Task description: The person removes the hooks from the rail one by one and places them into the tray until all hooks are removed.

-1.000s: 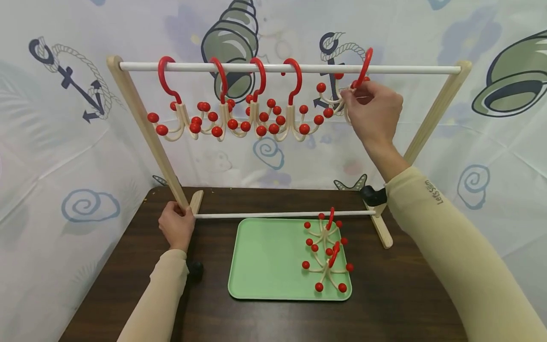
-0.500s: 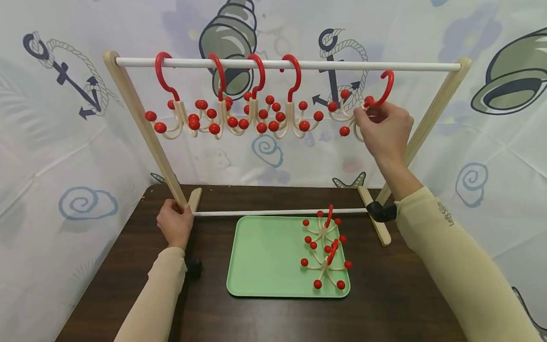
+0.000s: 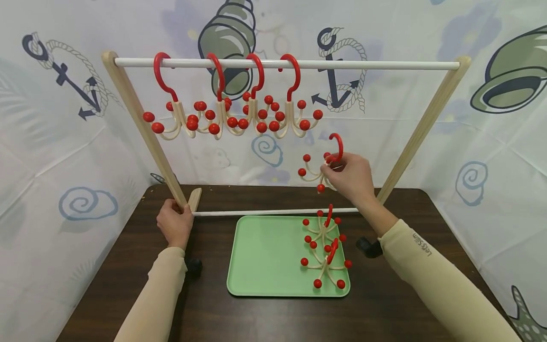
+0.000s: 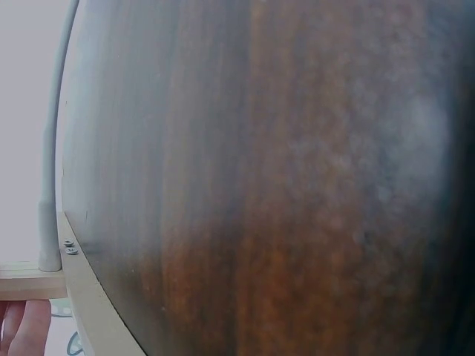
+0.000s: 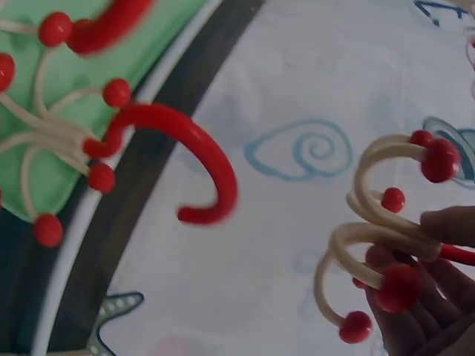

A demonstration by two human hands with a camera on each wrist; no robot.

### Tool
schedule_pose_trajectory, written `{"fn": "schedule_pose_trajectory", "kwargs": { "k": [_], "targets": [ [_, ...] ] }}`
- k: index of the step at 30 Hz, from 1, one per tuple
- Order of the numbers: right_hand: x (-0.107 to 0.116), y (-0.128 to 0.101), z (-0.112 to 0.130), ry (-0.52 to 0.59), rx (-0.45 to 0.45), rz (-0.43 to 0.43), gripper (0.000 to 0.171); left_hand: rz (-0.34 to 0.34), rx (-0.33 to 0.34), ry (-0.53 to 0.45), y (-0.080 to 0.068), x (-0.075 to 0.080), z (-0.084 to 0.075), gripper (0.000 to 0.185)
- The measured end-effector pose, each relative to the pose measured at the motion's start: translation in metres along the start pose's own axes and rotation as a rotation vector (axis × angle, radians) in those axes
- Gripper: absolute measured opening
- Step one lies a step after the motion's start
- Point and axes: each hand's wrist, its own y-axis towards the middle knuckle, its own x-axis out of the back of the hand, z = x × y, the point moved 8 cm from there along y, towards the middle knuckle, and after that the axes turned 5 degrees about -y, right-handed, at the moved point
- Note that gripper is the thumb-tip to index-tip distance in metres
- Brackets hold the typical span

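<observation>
Right half of top rail (image 3: 384, 65) bare, open air below. Four hung hooks (image 3: 231, 114) crowd left half. Tray (image 3: 265, 256) left side free; two hooks (image 3: 325, 251) block right, seemingly overlapping.

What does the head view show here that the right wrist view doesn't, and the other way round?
Only the head view shows the rack's top rail with four hooks hanging on it, the left hand gripping the rack's left leg, and the whole green tray. Only the right wrist view shows, up close, the fingertips curled round the cream prongs. Both show the right hand holding one hook off the rail, above the hooks lying in the tray.
</observation>
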Motion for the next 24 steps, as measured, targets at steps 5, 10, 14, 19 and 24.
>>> {"fn": "schedule_pose_trajectory", "kwargs": {
  "k": [5, 10, 14, 19, 24],
  "targets": [
    [-0.043, -0.015, 0.003, -0.046, 0.014, 0.224, 0.017, -0.002, 0.000, -0.001, -0.001, 0.002, 0.000, 0.018],
    [-0.078, -0.030, 0.010, -0.064, 0.060, 0.430, 0.008, -0.010, -0.010, 0.000, -0.002, 0.004, 0.001, 0.017],
    [-0.100, -0.040, 0.014, -0.082, 0.081, 0.538, 0.004, -0.012, -0.011, -0.003, -0.002, 0.005, 0.000, 0.017],
    [-0.119, -0.050, 0.014, -0.113, 0.063, 0.630, 0.006, -0.003, -0.005, 0.000, -0.001, 0.004, 0.000, 0.018],
    [-0.132, -0.055, 0.012, -0.132, 0.068, 0.680, 0.009, -0.003, -0.003, 0.007, -0.001, 0.002, -0.001, 0.018]
  ]
}}
